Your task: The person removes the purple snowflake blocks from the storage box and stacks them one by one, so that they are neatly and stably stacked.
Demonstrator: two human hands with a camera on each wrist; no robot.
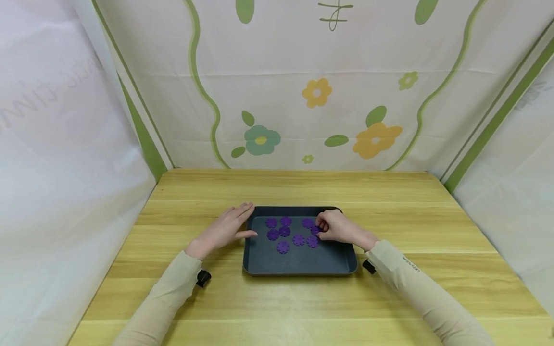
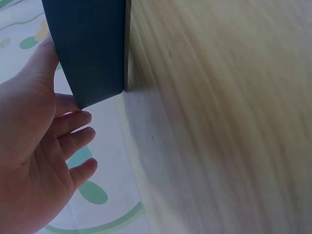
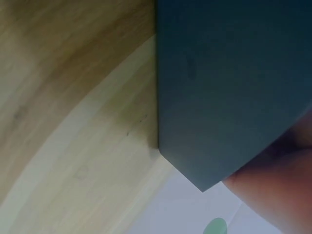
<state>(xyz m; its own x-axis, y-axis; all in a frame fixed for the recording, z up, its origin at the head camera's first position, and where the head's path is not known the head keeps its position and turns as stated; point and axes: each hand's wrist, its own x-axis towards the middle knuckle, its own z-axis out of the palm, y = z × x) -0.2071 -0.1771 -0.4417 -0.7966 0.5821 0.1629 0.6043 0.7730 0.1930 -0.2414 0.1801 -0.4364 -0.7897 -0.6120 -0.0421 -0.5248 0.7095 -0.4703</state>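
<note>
A dark grey rectangular tray point(image 1: 298, 264) lies on the wooden table with several purple notched plastic discs point(image 1: 283, 247) in it. At its left end is my left hand point(image 1: 225, 228), fingers fairly straight by the far left corner and thumb over the rim. The left wrist view shows that hand point(image 2: 39, 131) against the outside of the tray wall point(image 2: 92, 48). Over the right part of the tray, my right hand point(image 1: 342, 227) pinches a purple notched disc point(image 1: 316, 230) among the others. In the right wrist view the tray wall point(image 3: 219, 97) hides most of the right hand point(image 3: 278, 185).
The wooden table point(image 1: 277, 307) extends around the tray on every side. A white cloth backdrop point(image 1: 277, 57) with printed flowers rises behind its far edge, and white cloth panels point(image 1: 52, 168) stand on both sides. Black wrist straps point(image 1: 203, 278) are on the sleeves.
</note>
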